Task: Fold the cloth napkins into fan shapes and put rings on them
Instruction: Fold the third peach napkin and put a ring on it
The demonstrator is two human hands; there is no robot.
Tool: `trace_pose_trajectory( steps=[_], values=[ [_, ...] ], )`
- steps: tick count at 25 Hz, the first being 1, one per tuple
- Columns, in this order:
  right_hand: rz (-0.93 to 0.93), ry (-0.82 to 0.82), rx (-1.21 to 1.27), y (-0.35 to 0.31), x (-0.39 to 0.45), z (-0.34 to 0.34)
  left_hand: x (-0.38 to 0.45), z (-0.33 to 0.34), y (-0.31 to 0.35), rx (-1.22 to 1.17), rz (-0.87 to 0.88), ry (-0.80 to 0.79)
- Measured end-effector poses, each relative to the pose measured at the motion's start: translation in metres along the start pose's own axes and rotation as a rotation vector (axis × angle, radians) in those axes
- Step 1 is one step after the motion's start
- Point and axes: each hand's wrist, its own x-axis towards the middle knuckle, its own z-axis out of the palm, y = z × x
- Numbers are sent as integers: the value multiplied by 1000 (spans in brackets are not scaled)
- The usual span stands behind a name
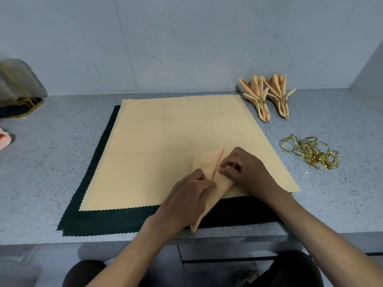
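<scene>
A partly folded peach napkin (209, 162) lies on a flat stack of peach napkins (165, 141), which rests on dark green napkins (107, 218). My left hand (186, 195) grips the folded napkin's lower left side. My right hand (242, 170) pinches a pleat at its middle with curled fingers. The napkin's narrow tip reaches the counter's front edge. Two finished fan napkins (267, 96) with gold rings lie at the back right. A pile of loose gold rings (310, 152) sits to the right.
The grey speckled counter (51, 162) meets a grey wall behind. At the far left stand a grey bag and a dark tray with gold trim (22, 104). A pink item (4, 139) shows at the left edge.
</scene>
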Motion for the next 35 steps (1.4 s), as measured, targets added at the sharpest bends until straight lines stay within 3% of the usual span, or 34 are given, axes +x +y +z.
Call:
trace_pose_trajectory(
  steps=[3, 5, 8, 12, 17, 20, 24, 28, 32, 35],
  values=[
    [-99, 283, -214, -23, -29, 2, 6, -10, -3, 12, 18, -108],
    [-193, 224, -176, -55, -65, 5, 8, -14, -3, 20, 40, -148],
    [-155, 32, -154, -93, -98, 17, 12, -17, -4, 30, 6, -163],
    [-114, -8, -140, -106, -100, 32, 16, -19, -6, 45, -3, -168],
    [43, 14, -114, -81, -100, -1, 24, -25, -12, 247, -24, -131],
    [166, -17, -141, -35, -74, -41, 28, -25, -18, 333, 114, -92],
    [99, -27, -256, -9, -48, -49, 27, -20, -29, 125, 108, -128],
    [-104, 3, -290, -22, -45, -14, 21, -14, -41, 71, 63, 6],
    [-61, 9, -278, -16, -45, -7, 11, -15, -57, 67, 63, 98],
    [-44, -6, -428, -35, -34, -4, 10, -17, -63, -21, 24, 97]
  ],
)
